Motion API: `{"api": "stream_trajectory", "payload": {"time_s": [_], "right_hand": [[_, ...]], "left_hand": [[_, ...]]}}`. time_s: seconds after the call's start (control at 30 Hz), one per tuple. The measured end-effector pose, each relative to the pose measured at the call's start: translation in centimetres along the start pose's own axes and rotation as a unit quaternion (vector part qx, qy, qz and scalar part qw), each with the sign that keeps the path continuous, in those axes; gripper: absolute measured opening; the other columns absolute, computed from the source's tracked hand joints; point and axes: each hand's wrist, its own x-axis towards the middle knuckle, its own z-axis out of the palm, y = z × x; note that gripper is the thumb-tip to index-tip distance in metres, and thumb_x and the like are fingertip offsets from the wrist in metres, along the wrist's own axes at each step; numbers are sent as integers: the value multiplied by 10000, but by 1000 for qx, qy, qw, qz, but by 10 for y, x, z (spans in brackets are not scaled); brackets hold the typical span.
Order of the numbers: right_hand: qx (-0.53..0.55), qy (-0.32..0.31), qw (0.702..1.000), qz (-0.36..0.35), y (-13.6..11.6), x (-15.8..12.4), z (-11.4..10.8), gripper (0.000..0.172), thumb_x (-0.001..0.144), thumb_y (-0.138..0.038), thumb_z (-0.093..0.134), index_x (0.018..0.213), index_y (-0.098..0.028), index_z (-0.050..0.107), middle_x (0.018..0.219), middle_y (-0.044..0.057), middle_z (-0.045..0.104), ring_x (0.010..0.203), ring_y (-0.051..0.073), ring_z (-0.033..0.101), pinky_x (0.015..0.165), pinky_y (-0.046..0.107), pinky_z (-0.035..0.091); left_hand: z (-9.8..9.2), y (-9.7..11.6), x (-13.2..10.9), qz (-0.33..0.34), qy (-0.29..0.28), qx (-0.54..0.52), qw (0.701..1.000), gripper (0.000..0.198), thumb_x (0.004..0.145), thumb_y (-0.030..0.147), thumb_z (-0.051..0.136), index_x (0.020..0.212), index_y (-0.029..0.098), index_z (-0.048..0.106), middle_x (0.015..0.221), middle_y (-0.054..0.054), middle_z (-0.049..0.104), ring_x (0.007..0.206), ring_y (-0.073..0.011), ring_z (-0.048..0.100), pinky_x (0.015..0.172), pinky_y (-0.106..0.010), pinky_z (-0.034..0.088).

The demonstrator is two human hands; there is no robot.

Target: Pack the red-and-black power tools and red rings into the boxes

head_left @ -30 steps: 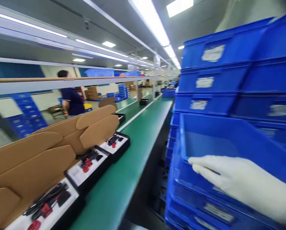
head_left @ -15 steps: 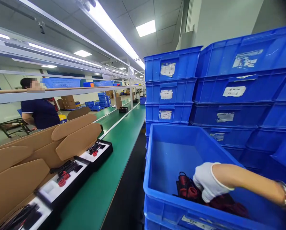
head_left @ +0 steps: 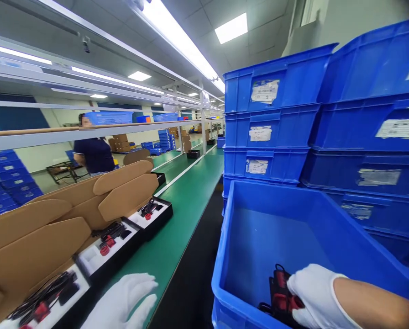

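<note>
My right hand point(head_left: 316, 297), in a white glove, reaches into the large blue bin point(head_left: 266, 228). Its fingers are wrapped round one of the red and black parts point(head_left: 280, 292) near the bin's front. My left hand point(head_left: 125, 299), also gloved in white, hangs over the front of the green conveyor point(head_left: 187, 201), thumb and fingers apart and nothing between them. To its left, open boxes point(head_left: 110, 249) with white foam trays hold black cables and red pieces, and their brown lids stand up behind.
Labelled blue bins point(head_left: 269, 128) are stacked high behind and right of the open bin. A metal shelf rail point(head_left: 149, 125) runs above the conveyor. Beyond it stands a person point(head_left: 93, 153) in a dark shirt. More blue bins point(head_left: 11, 178) are at the far left.
My left hand has come into view over the conveyor. My right hand remains in the bin at the parts. The view has turned left, shifting the boxes and bins rightward.
</note>
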Motion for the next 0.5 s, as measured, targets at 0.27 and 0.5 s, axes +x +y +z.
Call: {"api": "stream_trajectory", "payload": {"time_s": [0.27,0.5], "right_hand": [[-114,-90,985,-96,-15,18,-33,296,723,-448,557,688,-222,745,657,187,685,624,371,668,499,370,345],[307,-2,947,-96,-30,19,-146,338,865,-267,526,608,-126,693,622,25,637,609,130,563,591,222,373]], "left_hand": [[-19,32,-41,86,-92,58,990,316,924,485,476,1138,315,636,1162,-14,642,1069,-161,625,1000,-273,530],[-32,63,-59,81,-91,15,992,326,969,463,383,1125,329,635,1234,17,607,1159,-150,567,1083,-308,461]]}}
